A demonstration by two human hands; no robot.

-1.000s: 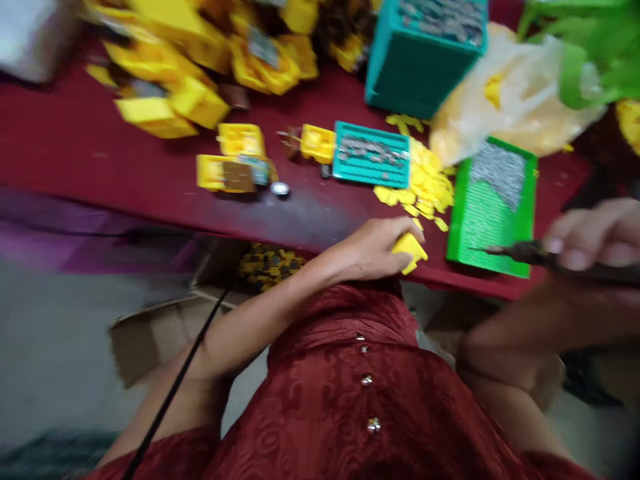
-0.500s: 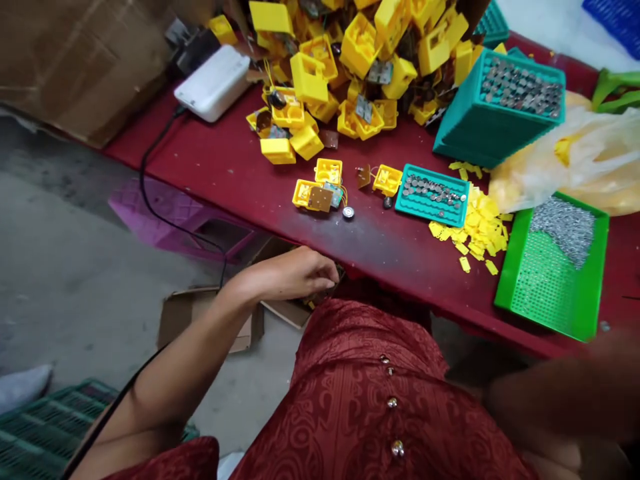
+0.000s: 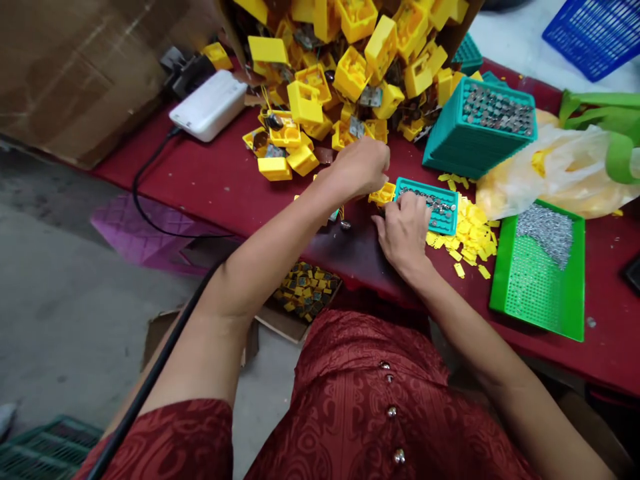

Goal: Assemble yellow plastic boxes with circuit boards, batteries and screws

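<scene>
My left hand (image 3: 363, 167) is over the table with its fingers curled, just above a small open yellow plastic case (image 3: 383, 194). What its fingers hold, if anything, is hidden. My right hand (image 3: 406, 230) reaches over the left end of a teal tray (image 3: 447, 225) of round silvery button cells, thumb apart from the bent fingers. Its fingertips are at the cells; I cannot see one in its grasp. Left of my right hand lies a round silver piece (image 3: 345, 225). My left forearm mostly covers another yellow case with a circuit board.
Yellow cases (image 3: 305, 103) are heaped at the back. A stack of teal trays (image 3: 447, 143), loose yellow tabs (image 3: 470, 230), a green basket (image 3: 580, 293) of small metal parts and a plastic bag (image 3: 565, 180) are to the right. A white power bank (image 3: 207, 107) with a cable is left.
My left hand has risen from beside the table's front edge to the yellow case. My right hand, blurred at the lower right before, has come to the teal tray. The view has shifted slightly.
</scene>
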